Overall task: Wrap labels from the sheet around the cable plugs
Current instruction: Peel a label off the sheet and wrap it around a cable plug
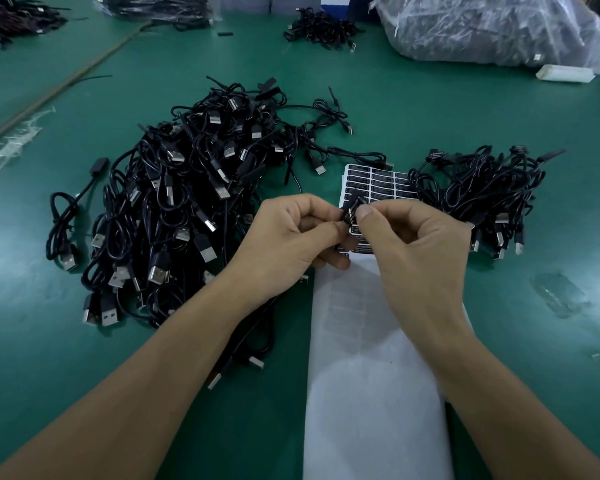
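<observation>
The bench (430, 116) has a smooth green top with a soft sheen; the cables (174, 188) on its left side have slick black plastic jackets and USB plugs (158, 273) with bright bare-metal shells. The label sheet (344, 188) carries glossy black labels (378, 183) on matt white backing paper (371, 393), and the plug (349, 213) held above it is black plastic. At the far right corner a clear plastic bag (492, 29) is crinkled and shiny.
</observation>
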### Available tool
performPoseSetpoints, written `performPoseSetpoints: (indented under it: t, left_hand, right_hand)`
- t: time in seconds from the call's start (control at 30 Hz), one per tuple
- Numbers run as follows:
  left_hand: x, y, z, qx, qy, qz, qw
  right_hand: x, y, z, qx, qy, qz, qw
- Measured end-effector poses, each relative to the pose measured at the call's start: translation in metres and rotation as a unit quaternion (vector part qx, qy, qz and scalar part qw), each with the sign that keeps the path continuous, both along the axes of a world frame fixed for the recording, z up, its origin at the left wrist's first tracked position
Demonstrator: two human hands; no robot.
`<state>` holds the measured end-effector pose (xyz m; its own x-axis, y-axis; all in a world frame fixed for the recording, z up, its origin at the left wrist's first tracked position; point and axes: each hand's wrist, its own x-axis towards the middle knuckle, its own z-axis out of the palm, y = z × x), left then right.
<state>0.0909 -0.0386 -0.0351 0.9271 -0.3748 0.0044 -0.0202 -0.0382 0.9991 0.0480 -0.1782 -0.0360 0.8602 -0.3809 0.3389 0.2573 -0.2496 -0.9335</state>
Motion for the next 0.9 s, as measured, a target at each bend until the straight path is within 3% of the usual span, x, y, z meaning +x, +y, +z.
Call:
performPoseSetpoints:
  t: [0.5,0.67,0.9]
  left_hand:
    - [-0.0002,-0.0003,0.0017,0.004,0.01,0.002,1.0]
    - [0.0005,-0.0008,0.0002,0.002,0.01,0.001,1.0]
    - [0.0004,0.0005,-0.0009,-0.005,0.003,-0.008,1.0]
  right_hand:
    - [0.0004,-0.0047,-0.0003,-0.122,-0.047,0.024,0.991]
    - [0.0011,-0.0059,0.0003,-0.131,-0.064,0.033,0.989]
    - [0.0041,-0.01,-0.0017,-0.072,-0.003,0.034,0.997]
